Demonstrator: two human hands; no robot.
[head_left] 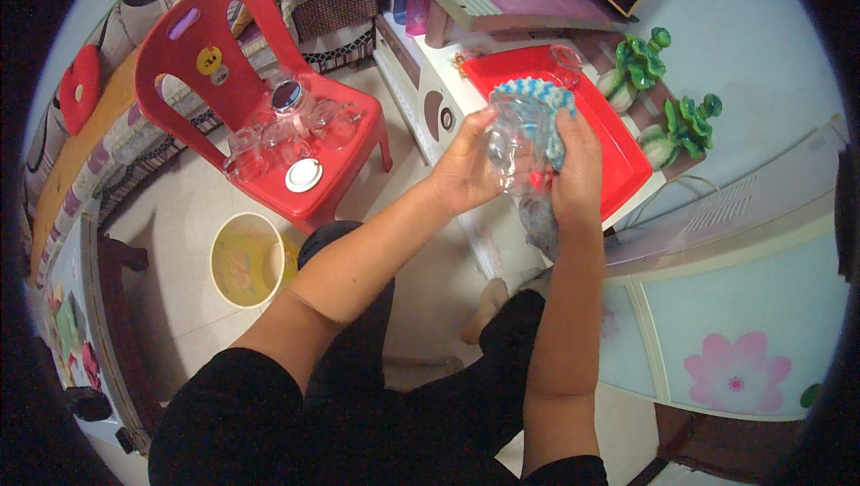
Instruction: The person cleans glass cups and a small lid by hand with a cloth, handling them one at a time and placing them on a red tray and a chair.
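Note:
Out in front of me, my left hand (468,161) is closed around the side of a clear glass vessel (518,156); its exact kind is hard to make out. On the opposite side my right hand (579,168) grips a blue-and-white knitted cloth (535,92), which lies along the glass's far end and right side. Both hands and the glass are above the near side of a red tray (621,156). Another clear glass piece (566,60) rests in the tray's far part. Below my right hand shows a dark grey fuzzy thing (540,223).
To the left, a red plastic chair (345,172) carries several clear glass cups (333,121) and a white lid (304,175). A yellowish bucket (249,262) stands on the floor. Green-topped ornaments (690,128) sit right of the tray, near the wall. Bottles (417,11) stand behind.

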